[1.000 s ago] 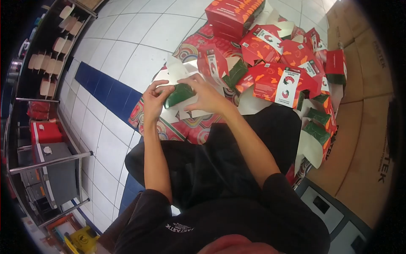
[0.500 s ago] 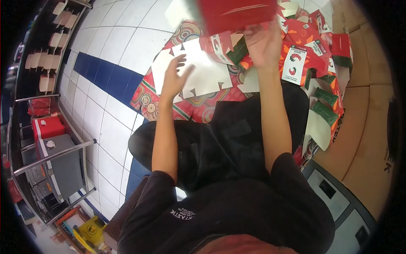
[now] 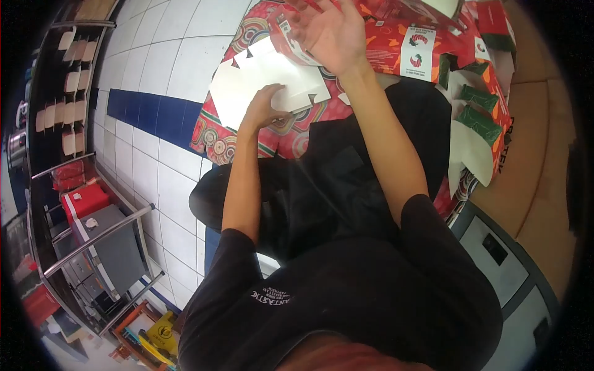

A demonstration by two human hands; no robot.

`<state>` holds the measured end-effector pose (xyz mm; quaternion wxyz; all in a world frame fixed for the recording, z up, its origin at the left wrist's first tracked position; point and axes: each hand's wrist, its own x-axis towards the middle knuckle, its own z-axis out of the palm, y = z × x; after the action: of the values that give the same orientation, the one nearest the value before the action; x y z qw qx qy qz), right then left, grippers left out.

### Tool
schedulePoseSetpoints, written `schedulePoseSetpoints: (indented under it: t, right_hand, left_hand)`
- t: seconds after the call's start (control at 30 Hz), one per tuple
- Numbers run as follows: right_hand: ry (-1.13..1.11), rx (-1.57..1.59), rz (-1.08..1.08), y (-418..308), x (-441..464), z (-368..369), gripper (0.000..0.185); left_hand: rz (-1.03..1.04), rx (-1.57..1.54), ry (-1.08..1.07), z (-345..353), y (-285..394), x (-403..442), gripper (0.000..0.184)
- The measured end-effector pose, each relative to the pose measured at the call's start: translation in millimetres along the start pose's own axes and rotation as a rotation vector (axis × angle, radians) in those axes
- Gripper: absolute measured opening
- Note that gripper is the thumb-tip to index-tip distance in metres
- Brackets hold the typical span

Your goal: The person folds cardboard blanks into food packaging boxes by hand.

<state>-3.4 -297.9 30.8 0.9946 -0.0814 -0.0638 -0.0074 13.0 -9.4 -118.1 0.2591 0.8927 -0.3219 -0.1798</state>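
Observation:
Flat white cardboard box blanks (image 3: 238,93) lie stacked on the patterned cloth in front of me, with notched edges. My left hand (image 3: 265,110) is at their near edge, fingers curled over the card and thumb at the rim, gripping it. Higher up, my right hand (image 3: 334,40) is raised with its fingers spread and palm showing, holding nothing. Just left of that hand is a red printed carton piece (image 3: 288,37), partly covered by the fingers. Red printed cartons (image 3: 383,46) with chilli pictures are piled to its right.
Carton flaps with green panels (image 3: 479,123) stick out at the right, beside large brown cardboard (image 3: 526,167). A metal-railed rack (image 3: 102,241) with grey and red boxes stands left on the tiled floor. The cloth (image 3: 216,145) has circular patterns.
The red carton held up by my right hand has left it, and that hand has moved left and opened. My left hand has closed on the white blanks' edge. The view has shifted slightly.

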Motion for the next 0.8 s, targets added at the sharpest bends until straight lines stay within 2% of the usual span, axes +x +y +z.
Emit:
schedulePoseSetpoints:
  t: [0.07, 0.1, 0.17, 0.2, 0.23, 0.27, 0.3, 0.33, 0.37, 0.4, 0.47, 0.5, 0.57, 0.6, 0.67, 0.73, 0.8]
  right_hand:
    - [-0.046, -0.015, 0.019, 4, 2, 1, 0.057]
    - [-0.082, -0.102, 0.037, 7, 6, -5, 0.059]
    - [-0.110, -0.212, 0.033, 12, 8, -13, 0.062]
    - [-0.183, -0.356, 0.052, 18, 7, -16, 0.056]
    - [-0.251, -0.499, 0.076, 26, 6, -19, 0.052]
    - [-0.274, -0.802, 0.016, 38, 6, -25, 0.049]
    - [-0.270, -1.056, -0.017, 43, 2, -23, 0.036]
    - [-0.301, -1.308, 0.003, 52, 4, -26, 0.044]
    - [-0.239, -1.605, -0.057, 48, -15, -4, 0.050]
    - [-0.224, -1.618, -0.067, 47, -15, -9, 0.050]
    - [-0.378, -1.891, -0.107, 52, -15, -24, 0.060]
    - [-0.370, -1.902, -0.109, 50, -16, -24, 0.060]
    - [-0.462, -1.881, 0.000, 46, -19, -22, 0.056]
    - [-0.466, -1.891, -0.003, 44, -16, -25, 0.056]
    - [-0.528, -1.851, 0.131, 43, -12, -31, 0.051]
    - [-0.480, -1.810, 0.122, 43, -11, -30, 0.045]
    - [-0.334, -1.782, -0.059, 41, -11, -27, 0.040]
  left_hand:
    - [0.123, 0.063, 0.098, -2, 1, -1, 0.059]
    - [0.135, 0.064, 0.095, -7, 1, 0, 0.059]
    - [-0.189, -0.150, -0.109, -20, 3, 1, 0.030]
    - [-0.104, -0.122, -0.046, -28, 5, 2, 0.024]
    - [-0.022, -0.097, 0.018, -37, 10, -3, 0.022]
    - [-0.052, -0.125, 0.060, -51, 22, -7, 0.023]
    - [-0.111, -0.206, 0.130, -63, 35, -10, 0.022]
    - [-0.151, -0.255, 0.168, -76, 43, -14, 0.019]
    - [-0.338, -0.342, 0.199, -87, 51, -17, 0.018]
    - [-0.292, -0.382, 0.243, -97, 50, -23, 0.020]
    - [-0.243, -0.409, 0.214, -115, 57, -33, 0.018]
    - [-0.232, -0.415, 0.209, -114, 53, -37, 0.018]
    - [-0.206, -0.741, 0.243, -112, 46, -43, 0.014]
    - [-0.197, -0.746, 0.248, -114, 45, -43, 0.014]
    - [-0.261, -0.813, 0.238, -119, 43, -45, 0.013]
    - [-0.226, -0.799, 0.268, -124, 42, -44, 0.014]
    - [-0.168, -0.768, 0.309, -128, 46, -44, 0.017]
